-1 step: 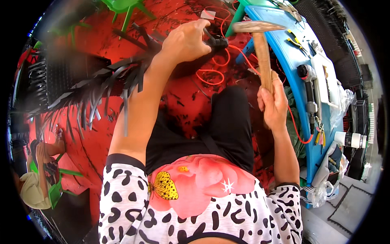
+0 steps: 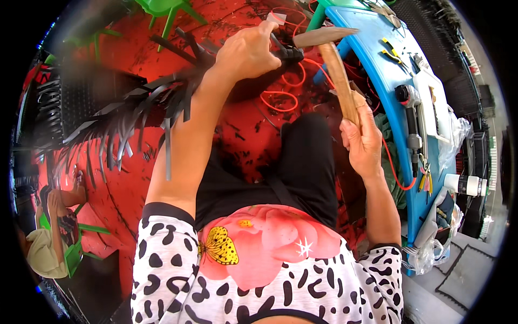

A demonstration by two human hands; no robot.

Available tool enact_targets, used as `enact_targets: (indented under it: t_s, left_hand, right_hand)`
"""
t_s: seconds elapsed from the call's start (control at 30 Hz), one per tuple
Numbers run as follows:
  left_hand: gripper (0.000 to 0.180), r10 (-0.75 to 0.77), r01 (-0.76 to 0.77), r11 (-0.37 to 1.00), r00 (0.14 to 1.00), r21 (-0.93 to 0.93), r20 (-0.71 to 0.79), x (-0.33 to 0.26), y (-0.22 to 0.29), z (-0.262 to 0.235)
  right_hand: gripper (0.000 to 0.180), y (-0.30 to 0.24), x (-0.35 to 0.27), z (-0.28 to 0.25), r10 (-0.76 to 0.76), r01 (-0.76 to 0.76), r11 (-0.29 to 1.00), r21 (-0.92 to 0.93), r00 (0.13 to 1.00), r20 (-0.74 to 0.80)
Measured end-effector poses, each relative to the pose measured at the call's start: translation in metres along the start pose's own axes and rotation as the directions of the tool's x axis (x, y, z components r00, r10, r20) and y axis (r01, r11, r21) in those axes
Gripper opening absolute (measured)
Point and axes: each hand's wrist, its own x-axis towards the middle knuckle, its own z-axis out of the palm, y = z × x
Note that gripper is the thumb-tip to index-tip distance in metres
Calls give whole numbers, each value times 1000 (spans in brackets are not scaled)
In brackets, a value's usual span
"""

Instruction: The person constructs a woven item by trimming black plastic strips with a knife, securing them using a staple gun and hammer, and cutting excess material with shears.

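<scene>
In my right hand (image 2: 362, 137) is a hammer (image 2: 341, 81), gripped low on its wooden handle. Its metal head is up beside the dark end of a black woven piece (image 2: 291, 54), close to my left fingers. My left hand (image 2: 249, 53) is curled over that piece, thumb and fingers bent around its edge; the fingertips are partly hidden. Many loose black strips (image 2: 124, 135) fan out from the piece to the left, under my left forearm.
To the right, a blue table (image 2: 377, 70) bears yellow-black pliers (image 2: 392, 54), a power tool (image 2: 411, 119), a white tray (image 2: 431, 102) and a white bottle (image 2: 465, 185). An orange hose (image 2: 280, 108) loops over the red floor (image 2: 97, 216). Another person (image 2: 51, 232) sits at left; a green stool (image 2: 167, 11) stands ahead.
The hammer has swung left, its head now nearer the black woven piece and my left hand. My left hand has barely moved.
</scene>
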Motion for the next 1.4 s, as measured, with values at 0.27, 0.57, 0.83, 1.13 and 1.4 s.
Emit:
enact_targets:
  t_s: [0.27,0.57,0.83,1.13,1.4]
  left_hand:
    - [73,23,-24,1000,1000,-19,-18,-4,-2,3]
    - [73,-31,32,999,999,-23,36,-10,-9,-1]
    - [72,42,-42,999,999,-15,6,1,-9,5]
    - [66,-14,14,985,1000,-174,1,5,-15,-2]
    - [62,16,-24,980,999,-200,-42,14,-11,1]
  right_hand:
    - [48,-3,0,14,-360,362,783,-506,927,106]
    - [44,-28,-4,19,-337,300,870,-392,941,-28]
    - [50,2,4,13,-3,-5,961,-277,1000,-26]
    - [51,22,46,-31,309,-299,951,82,932,-189]
    - [42,114,161,-101,128,-373,597,-710,918,-375]
